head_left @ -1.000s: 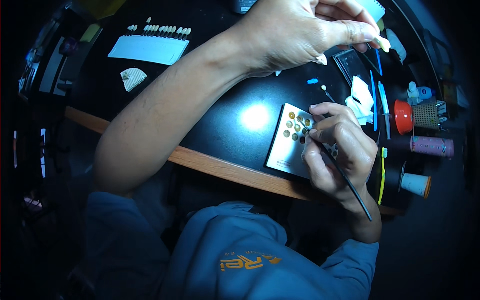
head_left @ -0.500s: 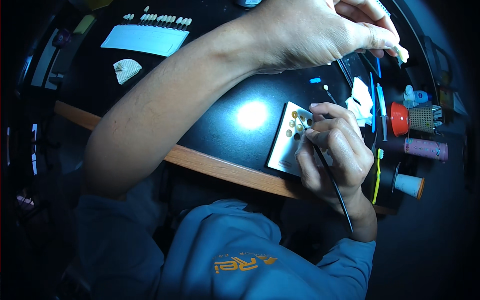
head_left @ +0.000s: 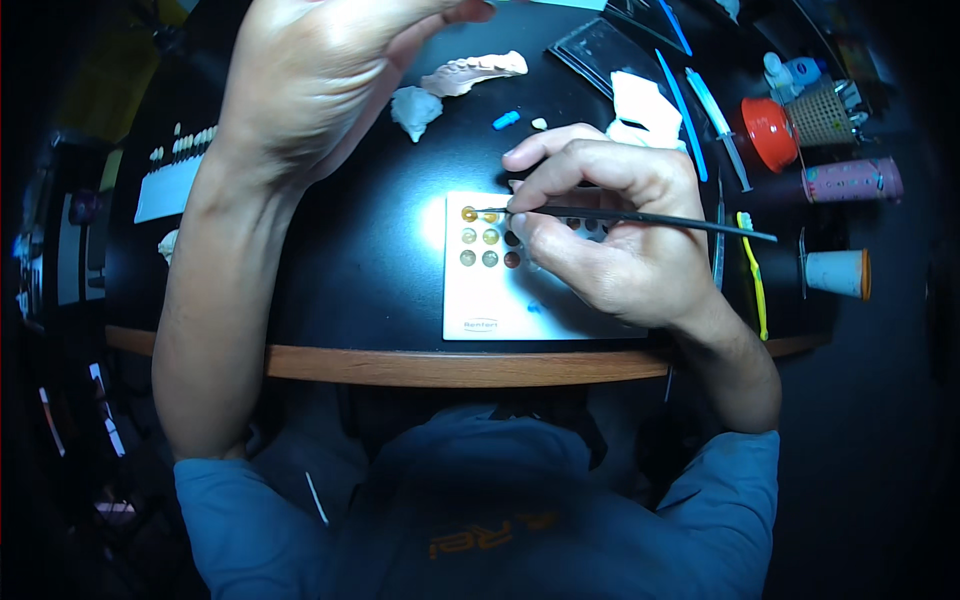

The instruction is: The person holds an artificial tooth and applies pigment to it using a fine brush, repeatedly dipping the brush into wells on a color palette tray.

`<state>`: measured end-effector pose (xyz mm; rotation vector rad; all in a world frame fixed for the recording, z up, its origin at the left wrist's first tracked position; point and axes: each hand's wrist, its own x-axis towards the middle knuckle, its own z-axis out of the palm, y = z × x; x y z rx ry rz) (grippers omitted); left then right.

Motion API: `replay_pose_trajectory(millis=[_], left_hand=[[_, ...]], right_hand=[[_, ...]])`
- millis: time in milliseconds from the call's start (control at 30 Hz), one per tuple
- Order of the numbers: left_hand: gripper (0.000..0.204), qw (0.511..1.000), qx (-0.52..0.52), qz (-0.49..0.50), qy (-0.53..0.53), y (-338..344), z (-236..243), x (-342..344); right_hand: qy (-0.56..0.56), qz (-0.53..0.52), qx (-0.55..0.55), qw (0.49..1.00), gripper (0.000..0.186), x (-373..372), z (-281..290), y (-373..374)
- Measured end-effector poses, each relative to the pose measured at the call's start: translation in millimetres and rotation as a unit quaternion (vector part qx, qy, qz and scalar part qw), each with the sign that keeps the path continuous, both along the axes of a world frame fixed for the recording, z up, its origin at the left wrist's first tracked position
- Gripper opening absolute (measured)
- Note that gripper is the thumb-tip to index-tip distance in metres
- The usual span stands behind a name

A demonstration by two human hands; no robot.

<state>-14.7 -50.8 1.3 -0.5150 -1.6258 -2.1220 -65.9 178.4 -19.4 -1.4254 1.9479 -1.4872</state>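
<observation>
Left hand (head_left: pixel 315 80) is raised, its opening and hold impossible to tell; right hand (head_left: pixel 625 225) curls over a white palette (head_left: pixel 490 300), pinching a slim tool (head_left: pixel 640 216).

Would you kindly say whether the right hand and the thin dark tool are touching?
Touching: the head view shows the right hand gripping the thin dark tool near its tip.

left hand (head_left: pixel 320 80): shifted from 1 to 11 o'clock, cropped further by top edge | plaster dental arch (head_left: pixel 475 72), pale plaster piece (head_left: pixel 415 112) near 12: uncovered by it | fine brush (head_left: pixel 640 215): handle swung from 5 to 3 o'clock | mixing palette (head_left: pixel 468 298): turned square in view, 6 o'clock margin bared
</observation>
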Motion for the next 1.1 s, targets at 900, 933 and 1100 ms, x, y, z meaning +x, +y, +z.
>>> replay_pose_trajectory(millis=[900, 933, 1100], left_hand=[[0.037, 0.997, -0.03, 0.021, -0.062, -48, -14, 3], [0.037, 0.998, -0.019, 0.012, -0.063, -48, -14, 2], [0.035, 0.998, -0.028, -0.005, -0.064, -45, -13, -1]], right_hand=[[0.042, -0.005, 0.031, 0.999, 0.009, 0, -3, 1], [0.043, -0.005, 0.03, 0.999, 0.009, 1, -3, 2], [0.047, -0.007, 0.025, 0.999, 0.01, 0, -2, 3]])
